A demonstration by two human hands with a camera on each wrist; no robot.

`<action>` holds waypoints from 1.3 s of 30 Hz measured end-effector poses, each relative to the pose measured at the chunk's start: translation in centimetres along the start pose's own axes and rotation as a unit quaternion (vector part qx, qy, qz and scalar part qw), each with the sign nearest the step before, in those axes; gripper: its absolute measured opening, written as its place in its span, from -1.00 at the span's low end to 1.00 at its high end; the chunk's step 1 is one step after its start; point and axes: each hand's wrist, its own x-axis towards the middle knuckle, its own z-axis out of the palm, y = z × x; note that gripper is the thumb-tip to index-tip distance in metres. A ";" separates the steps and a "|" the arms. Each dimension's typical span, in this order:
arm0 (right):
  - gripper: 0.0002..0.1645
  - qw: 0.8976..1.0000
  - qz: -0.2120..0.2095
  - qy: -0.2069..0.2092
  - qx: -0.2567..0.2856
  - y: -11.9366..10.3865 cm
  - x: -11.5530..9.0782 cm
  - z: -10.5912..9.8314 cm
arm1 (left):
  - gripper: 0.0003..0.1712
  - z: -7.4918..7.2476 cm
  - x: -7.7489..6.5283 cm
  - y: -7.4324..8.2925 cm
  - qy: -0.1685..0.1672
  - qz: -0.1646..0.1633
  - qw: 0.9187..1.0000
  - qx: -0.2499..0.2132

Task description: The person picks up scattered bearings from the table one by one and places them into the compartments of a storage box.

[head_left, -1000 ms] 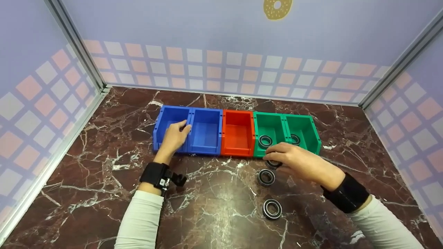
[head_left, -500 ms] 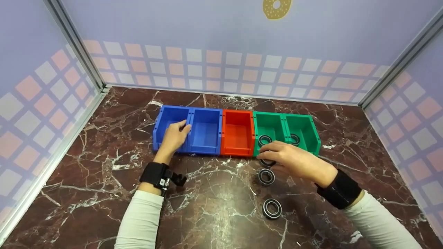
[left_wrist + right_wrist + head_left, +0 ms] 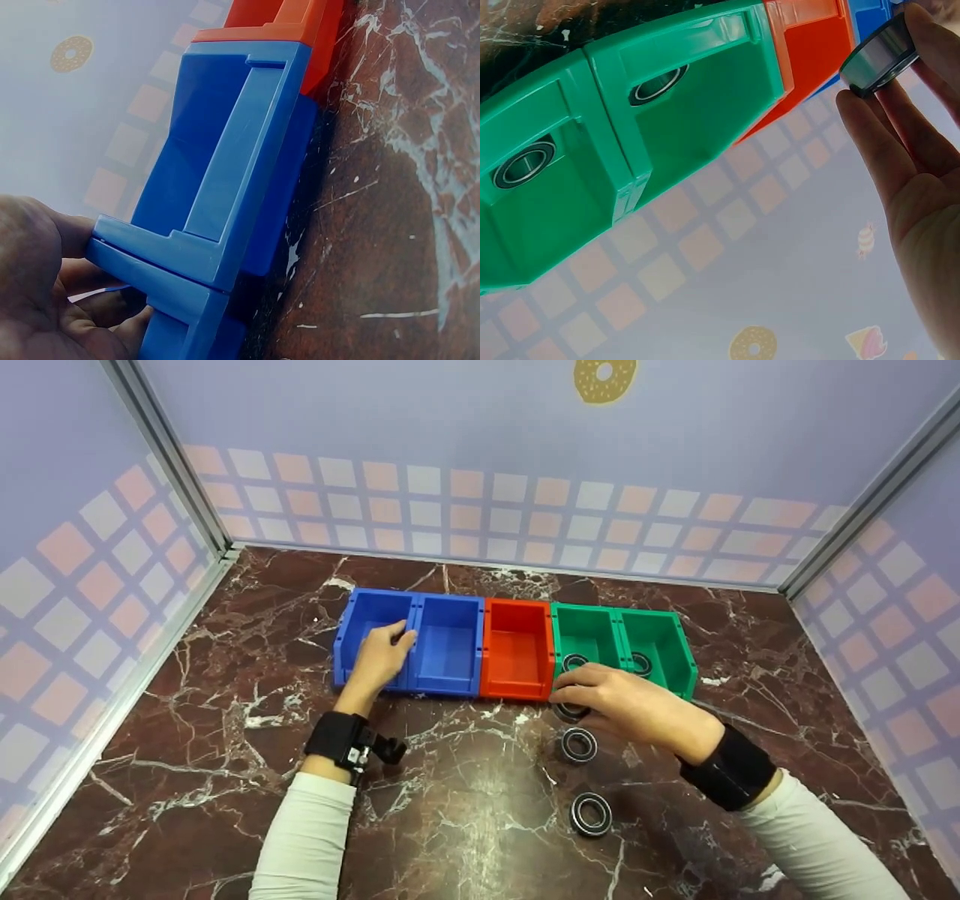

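Note:
My left hand grips the shared wall between the two blue bins, its thumb on one side and fingers on the other. My right hand pinches a ball bearing between thumb and fingertips. In the head view it is over the front edge of the left green bin, near the red bin. One bearing lies inside that green bin. Another bearing lies in the right green bin.
Two more bearings, a nearer one and a farther one, lie on the brown marbled table in front of the green bins. The bins stand joined in a row. Printed panels enclose the back and both sides.
My right hand has shifted left with the bearing, from in front of the left green bin toward its border with the red bin. My left hand keeps its place on the blue bins.

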 end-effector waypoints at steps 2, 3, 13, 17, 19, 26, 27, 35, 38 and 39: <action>-0.49 1.000 -0.003 0.000 -0.002 -0.1 0.2 -0.1 | -0.38 0.0 0.0 -0.1 0.002 0.006 1.000 0.003; -0.49 1.000 -0.004 0.001 -0.003 -0.1 0.3 -0.1 | -0.38 0.0 0.0 -0.1 0.003 0.009 1.000 0.005; -0.49 1.000 -0.016 -0.003 -0.011 0.0 1.5 0.0 | -0.37 0.0 0.0 0.0 0.000 0.008 1.000 0.004; -0.51 1.000 -0.018 -0.005 -0.006 0.1 1.9 -0.1 | -0.37 0.0 0.0 0.1 -0.004 0.005 1.000 0.002; -0.50 1.000 -0.019 -0.007 -0.004 0.1 2.1 -0.1 | -0.37 0.0 0.0 0.1 -0.002 0.006 1.000 0.002; -0.47 1.000 -0.017 -0.006 -0.003 0.3 2.8 -0.4 | -0.37 0.0 0.0 0.2 0.004 0.013 1.000 0.002; -0.47 1.000 -0.015 -0.008 -0.004 0.3 2.9 -0.5 | -0.37 0.0 0.0 0.2 0.004 0.013 1.000 0.002; -0.43 1.000 -0.015 -0.018 -0.006 0.7 4.1 -0.6 | -0.39 -0.1 -0.1 0.0 0.011 0.021 1.000 0.008; -0.47 1.000 -0.020 -0.012 -0.007 0.8 4.5 -0.7 | -0.39 -0.1 -0.1 0.0 0.009 0.021 1.000 0.003; -0.47 1.000 -0.020 -0.011 -0.008 0.8 4.6 -0.8 | -0.39 -0.1 -0.2 0.0 0.010 0.021 1.000 0.003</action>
